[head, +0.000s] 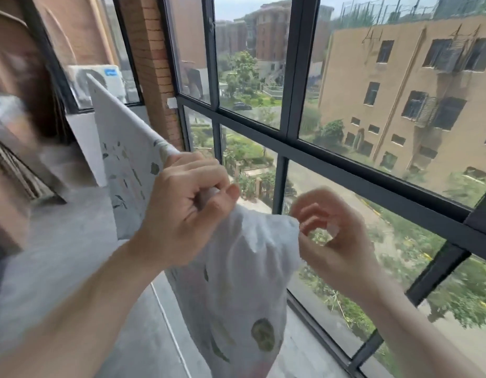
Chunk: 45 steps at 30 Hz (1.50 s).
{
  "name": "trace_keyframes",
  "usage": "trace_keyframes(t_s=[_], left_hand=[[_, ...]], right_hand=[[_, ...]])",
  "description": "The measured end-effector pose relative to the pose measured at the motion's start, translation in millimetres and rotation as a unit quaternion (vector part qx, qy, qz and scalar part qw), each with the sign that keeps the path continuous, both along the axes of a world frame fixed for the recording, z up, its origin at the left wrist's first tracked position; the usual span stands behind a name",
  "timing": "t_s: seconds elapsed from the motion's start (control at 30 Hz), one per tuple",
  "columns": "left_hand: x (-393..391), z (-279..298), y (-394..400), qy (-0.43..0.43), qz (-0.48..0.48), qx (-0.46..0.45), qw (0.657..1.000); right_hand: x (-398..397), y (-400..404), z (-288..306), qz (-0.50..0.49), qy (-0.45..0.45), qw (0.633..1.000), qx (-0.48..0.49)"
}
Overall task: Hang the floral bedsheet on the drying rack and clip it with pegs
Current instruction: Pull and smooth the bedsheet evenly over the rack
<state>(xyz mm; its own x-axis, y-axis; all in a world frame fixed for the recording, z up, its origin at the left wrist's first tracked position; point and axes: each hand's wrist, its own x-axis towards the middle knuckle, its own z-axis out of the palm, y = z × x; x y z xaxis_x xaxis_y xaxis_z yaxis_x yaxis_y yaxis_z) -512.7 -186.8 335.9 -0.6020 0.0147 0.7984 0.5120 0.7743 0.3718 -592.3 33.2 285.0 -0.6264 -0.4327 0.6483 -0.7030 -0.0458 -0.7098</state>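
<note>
The white bedsheet with green floral print (127, 159) hangs over a bar that runs from upper left toward the middle; the bar itself is hidden under the cloth. My left hand (181, 211) grips the sheet's top fold where it wraps the bar. Below it a bunched end of the sheet (236, 296) hangs down. My right hand (331, 233) is just right of that bunch, its curled fingers pinching a small pale, translucent peg (331, 229) near the cloth's edge. The hand is blurred.
A large window with a dark metal frame (290, 143) stands right behind the sheet. A brick pillar (154, 64) and an outdoor air-conditioner unit (100, 80) are at the back left. The grey concrete floor (59, 241) lies below.
</note>
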Motion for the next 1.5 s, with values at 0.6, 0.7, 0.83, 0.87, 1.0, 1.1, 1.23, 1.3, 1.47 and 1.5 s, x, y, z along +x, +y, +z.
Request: trace_keyframes(t_s=[0.6, 0.7, 0.83, 0.87, 1.0, 1.1, 1.23, 1.3, 1.47, 1.5], left_hand=[[23.1, 11.1, 37.3, -0.078, 0.080, 0.001, 0.994], [36.3, 17.4, 51.5, -0.111, 0.126, -0.051, 0.985], [46.1, 21.5, 83.8, -0.133, 0.248, -0.160, 0.946], [46.8, 19.6, 95.4, -0.138, 0.286, -0.177, 0.931], [41.1, 3.0, 144.7, -0.145, 0.467, -0.206, 0.848], [24.1, -23.2, 192.3, -0.186, 0.537, -0.201, 0.798], [9.9, -68.1, 239.4, -0.186, 0.568, -0.174, 0.783], [5.8, -97.3, 257.5, -0.188, 0.570, -0.117, 0.791], [-3.2, -191.1, 283.7, -0.281, 0.569, 0.206, 0.744], [-4.9, -210.6, 282.4, -0.312, 0.565, 0.282, 0.710]], right_hand=[[-18.7, 5.9, -6.6, 0.217, -0.024, 0.973, 0.076], [-25.9, -0.6, -8.0, 0.274, -0.005, 0.958, 0.089], [-43.2, -10.5, -19.3, 0.355, 0.017, 0.929, 0.106], [-51.0, -10.1, -23.6, 0.374, 0.023, 0.920, 0.118], [-85.9, -4.8, -40.5, 0.441, 0.036, 0.876, 0.194], [-113.9, 4.2, -65.0, 0.462, 0.043, 0.851, 0.248], [-139.4, 11.2, -104.1, 0.469, 0.055, 0.826, 0.309], [-148.8, 13.3, -124.4, 0.466, 0.044, 0.820, 0.329], [-161.1, 21.5, -173.8, 0.444, 0.027, 0.806, 0.391], [-162.1, 22.8, -182.2, 0.441, 0.025, 0.803, 0.401]])
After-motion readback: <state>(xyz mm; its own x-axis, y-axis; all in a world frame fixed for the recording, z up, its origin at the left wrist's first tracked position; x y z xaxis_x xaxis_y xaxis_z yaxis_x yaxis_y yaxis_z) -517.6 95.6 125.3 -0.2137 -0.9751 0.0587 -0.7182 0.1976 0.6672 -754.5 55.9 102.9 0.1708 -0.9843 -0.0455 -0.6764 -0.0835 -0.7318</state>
